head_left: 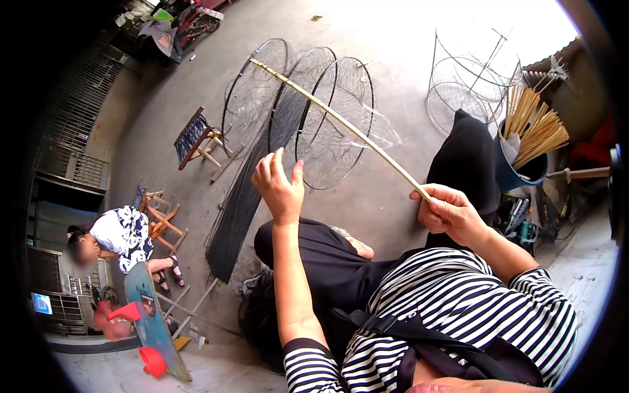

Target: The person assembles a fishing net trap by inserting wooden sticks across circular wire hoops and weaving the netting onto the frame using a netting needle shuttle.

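Yellow strip [341, 118]: slants in front of netted hoops [301, 122], clamped near one end between thumb and fingers of right hand [451, 213]. Best handled, in judgement, with a firm pinch and the free length guided by left hand [282, 190], fingers parted and holding nothing. Counted: one strip, three hoops, one bucket [514, 179], sticks [537, 129] beyond counting.

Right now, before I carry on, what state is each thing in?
Left hand: raised, open, holding nothing.
Right hand: closed on one end of the stick.
Stick: aslant; whether it touches the net is unclear.
Net: spread open on hoops.
Black strands: stretched out.
Bucket: holding thin sticks.
Stool: standing, unoccupied.
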Motion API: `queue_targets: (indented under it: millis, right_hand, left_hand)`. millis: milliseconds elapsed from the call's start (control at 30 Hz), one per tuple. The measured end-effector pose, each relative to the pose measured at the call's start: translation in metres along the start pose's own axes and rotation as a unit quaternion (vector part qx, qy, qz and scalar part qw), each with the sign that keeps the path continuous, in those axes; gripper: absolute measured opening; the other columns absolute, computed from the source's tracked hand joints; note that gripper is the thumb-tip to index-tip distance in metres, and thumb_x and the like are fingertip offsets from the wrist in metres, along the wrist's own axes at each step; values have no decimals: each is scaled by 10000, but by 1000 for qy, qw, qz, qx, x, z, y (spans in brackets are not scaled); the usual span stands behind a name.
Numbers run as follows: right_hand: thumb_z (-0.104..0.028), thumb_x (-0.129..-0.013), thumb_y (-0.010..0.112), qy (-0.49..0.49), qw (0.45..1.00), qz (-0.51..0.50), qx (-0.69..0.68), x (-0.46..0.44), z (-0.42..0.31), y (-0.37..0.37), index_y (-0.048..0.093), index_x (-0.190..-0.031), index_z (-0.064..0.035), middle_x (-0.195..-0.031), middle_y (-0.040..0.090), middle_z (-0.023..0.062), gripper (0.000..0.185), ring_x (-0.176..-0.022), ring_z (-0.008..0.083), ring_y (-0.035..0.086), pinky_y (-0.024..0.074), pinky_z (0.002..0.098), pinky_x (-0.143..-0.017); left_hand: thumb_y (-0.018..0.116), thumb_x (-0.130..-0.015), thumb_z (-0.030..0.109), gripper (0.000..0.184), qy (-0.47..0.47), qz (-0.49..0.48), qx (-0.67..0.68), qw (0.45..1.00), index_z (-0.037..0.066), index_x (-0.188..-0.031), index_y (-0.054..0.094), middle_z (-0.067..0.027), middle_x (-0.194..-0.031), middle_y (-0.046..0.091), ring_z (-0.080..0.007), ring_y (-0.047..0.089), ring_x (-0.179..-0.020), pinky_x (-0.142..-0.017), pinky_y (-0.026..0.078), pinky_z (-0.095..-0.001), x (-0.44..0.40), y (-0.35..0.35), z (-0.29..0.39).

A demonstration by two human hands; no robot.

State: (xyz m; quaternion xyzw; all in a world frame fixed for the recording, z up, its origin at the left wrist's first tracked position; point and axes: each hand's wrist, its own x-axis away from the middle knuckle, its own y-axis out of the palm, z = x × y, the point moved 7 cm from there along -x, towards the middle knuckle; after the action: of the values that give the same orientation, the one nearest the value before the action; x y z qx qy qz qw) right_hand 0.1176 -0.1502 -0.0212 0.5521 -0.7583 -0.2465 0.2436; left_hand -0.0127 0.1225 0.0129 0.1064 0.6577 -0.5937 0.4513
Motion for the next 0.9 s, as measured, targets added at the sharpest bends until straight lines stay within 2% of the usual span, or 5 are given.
queue_targets:
  millis: [500, 600, 667, 733, 900]
  right_hand:
    - [-353, -1010, 441, -22, 945, -17, 326, -94, -56, 23, 576, -1060, 20, -596, 482, 12, 399, -476, 74, 429, 367, 250, -442]
    - [-567, -956, 401, -29, 881, 38, 471, -132, -104, 18, 581, -1122, 6, -746, 625, 80, 623, -632, 168, 608, 519, 314, -600]
    - [-537, -949, 443, -199, 647, 145, 721, -123, -145, 28, 571, -1195, -53, -883, 643, 97, 558, -760, 200, 630, 534, 360, -730]
    - [-526, -933, 477, -344, 622, 20, 703, -139, -136, 7, 550, -1252, -104, -1006, 646, 103, 534, -884, 233, 633, 518, 385, -806]
    - [-249, -878, 647, -279, 630, -31, 724, -155, -94, 33, 565, -1189, -51, -924, 676, 152, 377, -845, 269, 661, 522, 362, -738]
  left_hand:
    - [558, -887, -1, 142, 36, -83, 276, 957, 27, -1010, 623, -113, -888, 598, -273, 607, -801, -716, 480, -320, -31, -5, 67]
    - [560, -908, 18, 121, -33, -37, 284, 957, 15, -1006, 631, -50, -853, 591, -142, 553, -702, -630, 457, -255, -36, -16, 35]
    - [556, -925, 32, 121, -130, -39, 321, 937, 6, -1010, 638, -7, -835, 588, -70, 492, -639, -570, 423, -214, -29, -16, -1]
    - [560, -932, 41, 120, -165, -49, 364, 915, 4, -1002, 650, 11, -804, 590, -39, 461, -600, -535, 394, -189, -25, -7, -8]
    - [579, -912, 21, 113, -160, -117, 384, 902, 4, -980, 668, 19, -749, 575, -39, 459, -575, -514, 380, -186, -30, 18, 33]
